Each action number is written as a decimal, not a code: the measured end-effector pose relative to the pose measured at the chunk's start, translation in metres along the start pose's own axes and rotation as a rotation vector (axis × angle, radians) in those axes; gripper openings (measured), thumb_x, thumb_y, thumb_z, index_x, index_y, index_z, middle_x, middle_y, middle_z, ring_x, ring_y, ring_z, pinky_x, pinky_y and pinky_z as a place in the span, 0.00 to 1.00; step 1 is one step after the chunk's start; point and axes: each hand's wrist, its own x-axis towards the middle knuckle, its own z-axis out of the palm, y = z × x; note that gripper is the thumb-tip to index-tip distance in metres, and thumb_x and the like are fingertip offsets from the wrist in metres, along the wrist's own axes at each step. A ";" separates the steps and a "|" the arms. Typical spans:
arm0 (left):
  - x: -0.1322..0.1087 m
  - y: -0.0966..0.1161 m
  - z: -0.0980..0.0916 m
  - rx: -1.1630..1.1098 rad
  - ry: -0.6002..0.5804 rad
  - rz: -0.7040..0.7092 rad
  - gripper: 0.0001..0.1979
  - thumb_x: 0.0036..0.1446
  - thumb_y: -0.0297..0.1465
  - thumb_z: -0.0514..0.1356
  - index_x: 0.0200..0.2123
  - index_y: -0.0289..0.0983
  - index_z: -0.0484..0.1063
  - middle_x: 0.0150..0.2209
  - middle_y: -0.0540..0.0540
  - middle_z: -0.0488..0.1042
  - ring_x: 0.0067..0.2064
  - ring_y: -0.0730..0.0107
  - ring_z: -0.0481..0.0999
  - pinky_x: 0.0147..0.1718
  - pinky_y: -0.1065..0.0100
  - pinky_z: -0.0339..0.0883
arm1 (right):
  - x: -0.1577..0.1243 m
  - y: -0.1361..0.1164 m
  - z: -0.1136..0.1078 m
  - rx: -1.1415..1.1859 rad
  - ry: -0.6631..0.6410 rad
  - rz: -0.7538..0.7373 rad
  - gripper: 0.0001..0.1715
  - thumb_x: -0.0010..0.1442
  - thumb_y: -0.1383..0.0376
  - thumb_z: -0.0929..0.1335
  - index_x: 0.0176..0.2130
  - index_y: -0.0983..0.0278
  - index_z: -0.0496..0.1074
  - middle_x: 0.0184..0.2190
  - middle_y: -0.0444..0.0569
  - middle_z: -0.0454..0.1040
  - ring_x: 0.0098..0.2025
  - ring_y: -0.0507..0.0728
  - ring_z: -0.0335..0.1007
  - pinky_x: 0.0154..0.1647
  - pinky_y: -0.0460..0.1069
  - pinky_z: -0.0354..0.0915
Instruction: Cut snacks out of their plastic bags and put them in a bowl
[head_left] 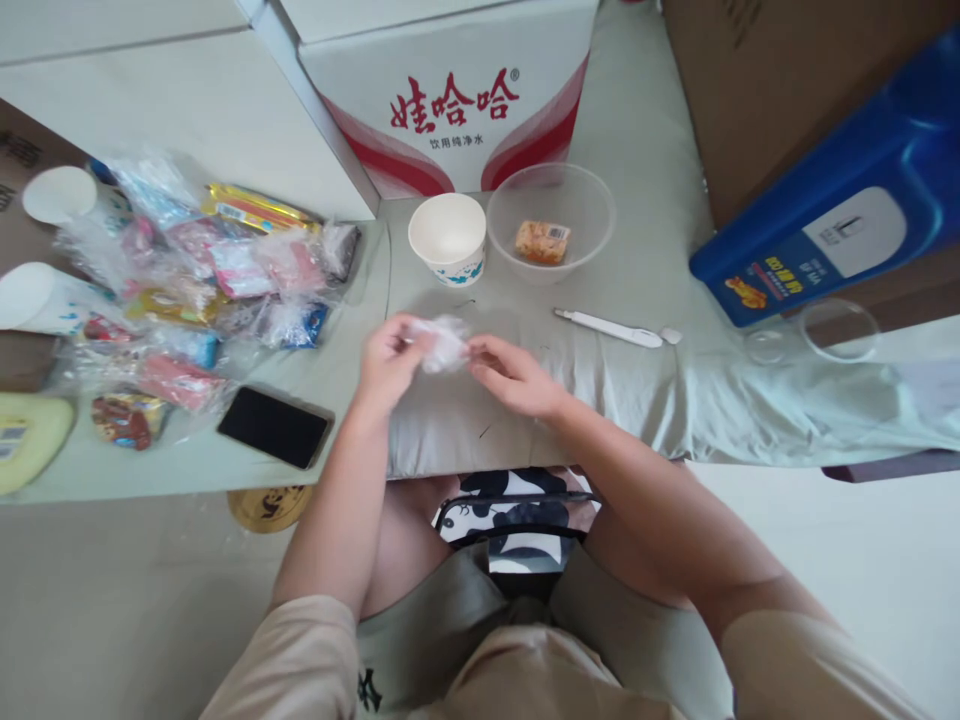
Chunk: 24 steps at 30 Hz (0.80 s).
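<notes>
A crumpled clear wrapper (442,342) sat at the centre of the frame, just above the cloth-covered tabletop (645,400), pinched between both hands. The left hand (390,362) had its fingers (401,328) curled closed around the wrapper's left side, and the right hand (514,378) gripped the wrapper's right edge with closed fingers (480,350). What lay inside the wrapper could not be told, since it was blurred. Just above the hands, toward the upper middle, stood a white paper cup (448,238), and beside it on the right a clear plastic bowl (551,222) held an orange snack piece (543,242). A white pen-shaped tool (609,328) lay right of the hands. At the left of the frame a heap of wrapped snacks (217,280) spread out, with a black phone (275,427) lying below it near the tabletop's edge. A blue bottle (847,190) lay tilted at the upper right, and a white carton with red lettering (450,95) stood at the upper middle. A black-and-white patterned bag (517,515) rested in the person's lap at the lower middle.
</notes>
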 end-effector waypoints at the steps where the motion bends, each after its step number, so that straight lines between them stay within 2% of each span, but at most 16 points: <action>1: 0.005 0.002 -0.008 0.009 0.229 0.064 0.17 0.55 0.44 0.67 0.32 0.40 0.65 0.28 0.53 0.69 0.33 0.71 0.69 0.34 0.69 0.66 | 0.001 -0.001 0.002 -0.083 -0.008 0.006 0.15 0.65 0.65 0.62 0.50 0.62 0.71 0.40 0.49 0.78 0.41 0.55 0.73 0.50 0.52 0.67; 2: 0.010 0.004 -0.018 0.025 0.469 0.143 0.16 0.60 0.44 0.63 0.33 0.40 0.62 0.28 0.53 0.68 0.34 0.71 0.69 0.36 0.68 0.66 | 0.002 -0.002 0.003 -0.167 -0.027 0.006 0.16 0.65 0.68 0.61 0.49 0.63 0.72 0.41 0.50 0.79 0.43 0.56 0.74 0.52 0.52 0.67; 3: 0.013 0.007 -0.028 0.064 0.646 0.216 0.14 0.64 0.43 0.59 0.33 0.40 0.61 0.29 0.53 0.67 0.36 0.70 0.69 0.39 0.68 0.67 | 0.002 -0.004 0.004 -0.238 -0.052 0.000 0.17 0.65 0.70 0.60 0.48 0.64 0.73 0.43 0.52 0.79 0.45 0.57 0.74 0.54 0.53 0.66; 4: 0.014 0.009 -0.037 0.108 0.771 0.281 0.12 0.65 0.40 0.57 0.33 0.41 0.60 0.30 0.52 0.67 0.38 0.69 0.69 0.41 0.67 0.67 | 0.002 -0.006 0.005 -0.290 -0.084 -0.014 0.18 0.65 0.72 0.60 0.47 0.64 0.74 0.46 0.53 0.80 0.47 0.58 0.75 0.55 0.53 0.65; 6: 0.014 0.011 -0.051 0.137 0.854 0.374 0.08 0.61 0.33 0.60 0.35 0.40 0.61 0.33 0.52 0.69 0.41 0.70 0.71 0.44 0.66 0.68 | 0.001 -0.010 0.007 -0.355 -0.172 -0.044 0.19 0.64 0.74 0.60 0.47 0.65 0.75 0.51 0.56 0.79 0.52 0.59 0.74 0.57 0.53 0.65; 8: 0.014 0.014 -0.054 0.125 0.853 0.381 0.12 0.52 0.26 0.64 0.36 0.40 0.63 0.35 0.53 0.71 0.41 0.71 0.72 0.45 0.67 0.69 | -0.001 -0.014 0.007 -0.411 -0.265 -0.055 0.20 0.64 0.75 0.60 0.48 0.65 0.75 0.51 0.57 0.79 0.54 0.61 0.74 0.55 0.53 0.66; 11: 0.027 0.028 -0.039 0.231 0.681 0.335 0.11 0.49 0.23 0.66 0.34 0.38 0.68 0.33 0.53 0.70 0.37 0.70 0.72 0.44 0.65 0.69 | -0.003 -0.018 0.005 -0.467 -0.335 -0.065 0.20 0.63 0.75 0.61 0.49 0.65 0.76 0.51 0.57 0.79 0.55 0.63 0.73 0.51 0.53 0.66; 13: 0.050 0.048 -0.018 0.471 0.537 0.423 0.06 0.52 0.24 0.66 0.31 0.36 0.71 0.33 0.50 0.69 0.41 0.67 0.71 0.49 0.62 0.68 | -0.003 -0.020 0.004 -0.481 -0.344 -0.067 0.20 0.63 0.74 0.62 0.49 0.64 0.76 0.51 0.57 0.79 0.55 0.63 0.73 0.49 0.53 0.67; 15: 0.082 0.071 0.006 0.704 0.382 0.439 0.09 0.49 0.23 0.68 0.29 0.37 0.70 0.34 0.48 0.69 0.45 0.62 0.72 0.54 0.59 0.67 | -0.003 -0.021 0.001 -0.494 -0.348 -0.068 0.20 0.63 0.74 0.62 0.50 0.64 0.76 0.52 0.57 0.79 0.54 0.64 0.74 0.48 0.53 0.67; 17: 0.114 0.088 0.033 0.932 0.096 0.300 0.09 0.49 0.21 0.66 0.29 0.37 0.68 0.32 0.48 0.69 0.47 0.56 0.75 0.57 0.52 0.65 | -0.002 -0.022 -0.001 -0.516 -0.362 -0.065 0.20 0.64 0.74 0.62 0.50 0.64 0.76 0.52 0.56 0.80 0.54 0.64 0.74 0.47 0.53 0.66; 19: 0.140 0.094 0.059 1.132 -0.101 0.125 0.12 0.46 0.17 0.64 0.26 0.37 0.65 0.32 0.45 0.71 0.52 0.45 0.77 0.60 0.43 0.62 | -0.001 -0.025 -0.003 -0.542 -0.384 -0.060 0.19 0.65 0.72 0.62 0.51 0.64 0.76 0.52 0.56 0.80 0.53 0.63 0.75 0.46 0.52 0.65; 20: 0.150 0.093 0.070 1.189 -0.159 0.046 0.14 0.43 0.16 0.64 0.23 0.37 0.63 0.32 0.44 0.72 0.55 0.40 0.77 0.61 0.40 0.61 | 0.000 -0.026 -0.003 -0.552 -0.393 -0.054 0.19 0.66 0.72 0.62 0.51 0.63 0.76 0.52 0.56 0.80 0.52 0.63 0.76 0.46 0.52 0.65; 22: 0.164 0.082 0.088 1.159 -0.231 -0.032 0.17 0.41 0.15 0.65 0.19 0.37 0.60 0.32 0.42 0.74 0.58 0.34 0.76 0.61 0.37 0.60 | 0.003 -0.027 -0.004 -0.566 -0.399 -0.036 0.18 0.67 0.70 0.62 0.52 0.63 0.76 0.51 0.56 0.81 0.51 0.63 0.77 0.44 0.52 0.65; 24: 0.170 0.069 0.098 0.890 -0.274 -0.059 0.17 0.42 0.18 0.67 0.17 0.36 0.61 0.30 0.42 0.75 0.57 0.35 0.77 0.60 0.38 0.63 | 0.004 -0.028 -0.005 -0.575 -0.402 -0.016 0.18 0.68 0.70 0.61 0.51 0.62 0.76 0.51 0.56 0.81 0.49 0.63 0.78 0.43 0.52 0.64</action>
